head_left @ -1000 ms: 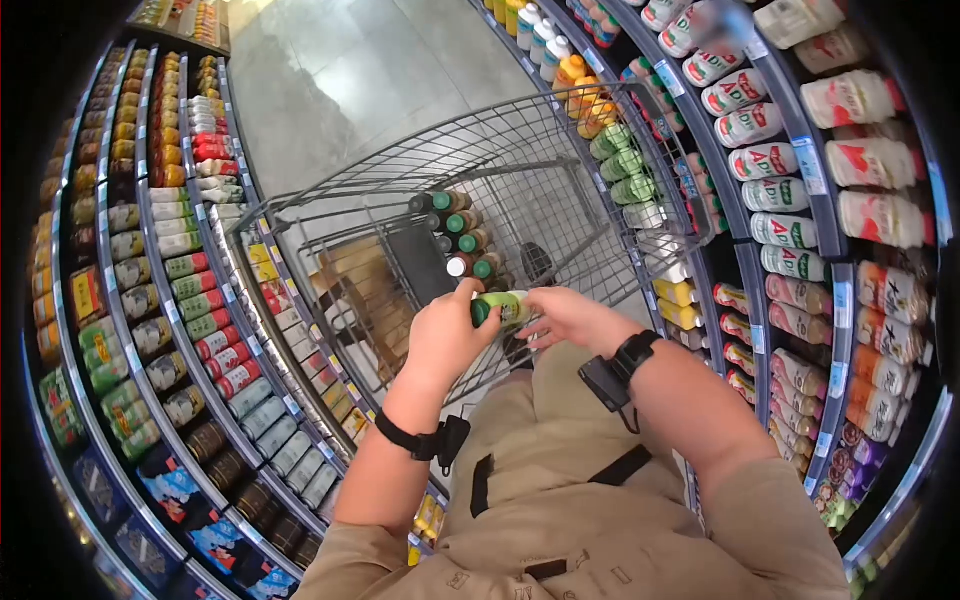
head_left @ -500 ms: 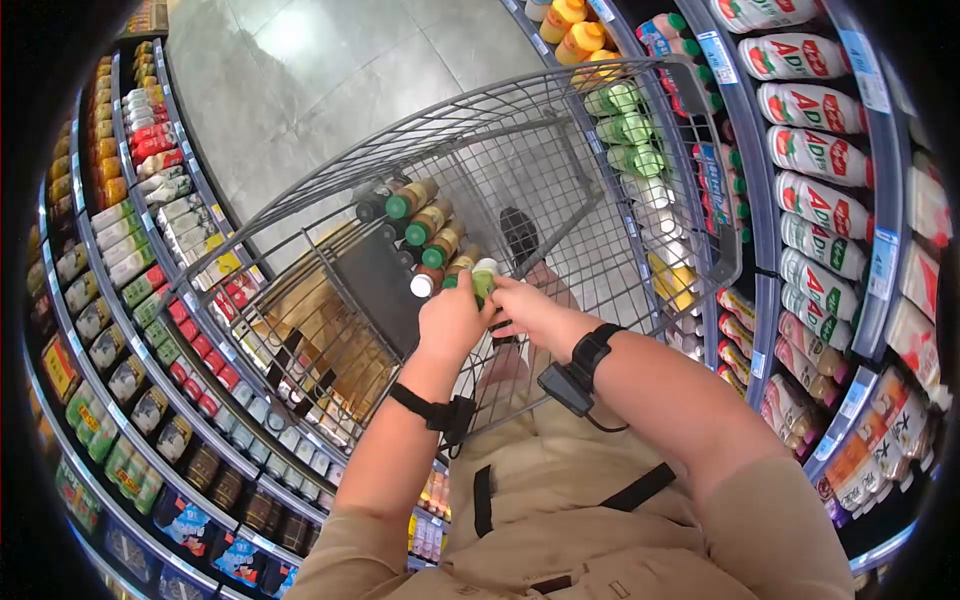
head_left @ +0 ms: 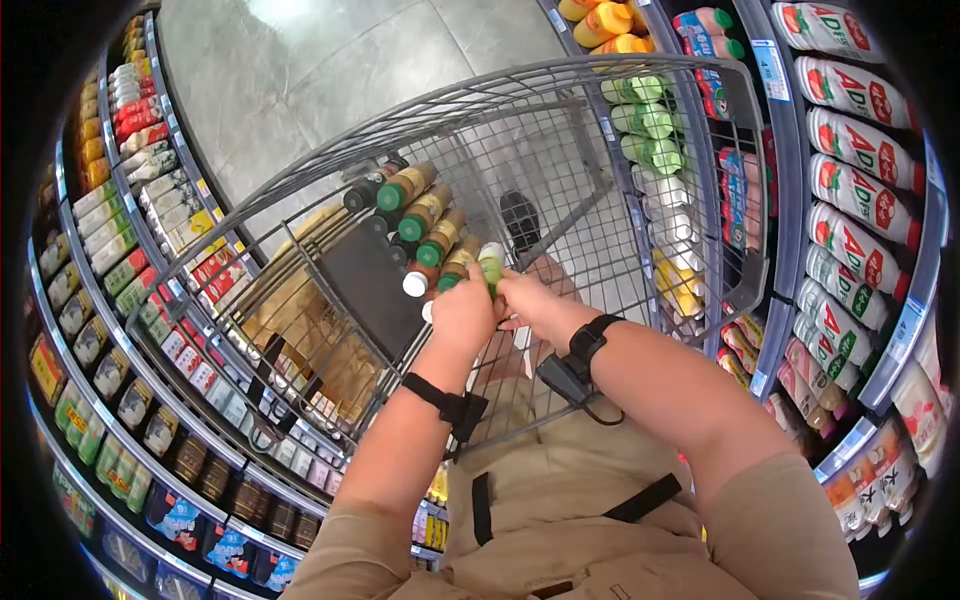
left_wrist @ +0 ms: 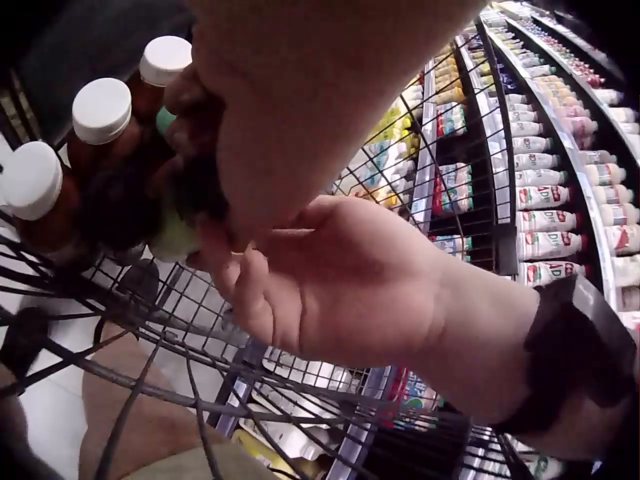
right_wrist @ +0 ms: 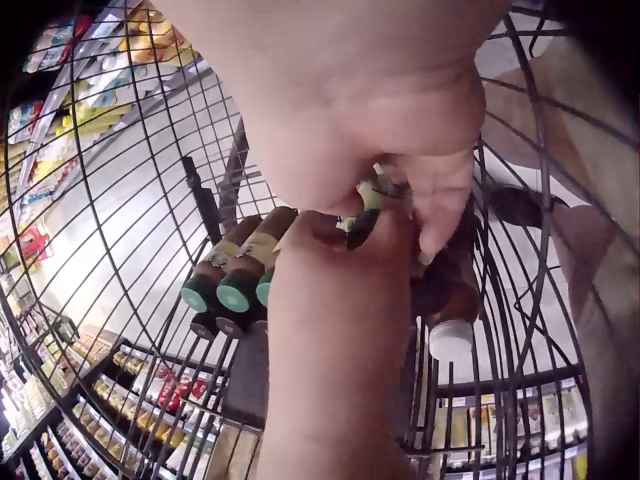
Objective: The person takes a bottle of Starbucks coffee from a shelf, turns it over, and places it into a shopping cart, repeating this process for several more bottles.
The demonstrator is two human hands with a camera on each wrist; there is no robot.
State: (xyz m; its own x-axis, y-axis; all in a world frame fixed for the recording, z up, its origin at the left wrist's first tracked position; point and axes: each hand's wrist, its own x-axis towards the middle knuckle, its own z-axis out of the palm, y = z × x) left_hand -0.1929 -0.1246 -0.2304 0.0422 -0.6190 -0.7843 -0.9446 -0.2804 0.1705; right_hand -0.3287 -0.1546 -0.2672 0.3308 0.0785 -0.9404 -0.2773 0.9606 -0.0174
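Note:
A light-green bottle (head_left: 490,262) is held low inside the cart, beside a group of brown bottles with green caps (head_left: 411,228). My left hand (head_left: 465,315) grips its cap end; my right hand (head_left: 530,303) pinches it from the other side, fingers curled. In the left wrist view, the left hand (left_wrist: 285,110) covers much of the bottle, and the right hand (left_wrist: 335,280) is against it. White-capped bottles (left_wrist: 101,112) stand close by. The right wrist view has the right hand (right_wrist: 370,105) above the left hand (right_wrist: 340,300), a little green between them.
The wire cart (head_left: 480,85) surrounds both hands, with a dark flat panel (head_left: 368,300) left of the bottles. Shelves of packed drinks (head_left: 865,150) line the right side; another stocked shelf (head_left: 130,380) runs along the left. Grey floor (head_left: 330,90) lies beyond the cart.
Both hands and the green bottle have moved down to the grouped bottles. The cart appears larger, and the shelves have shifted in the head view.

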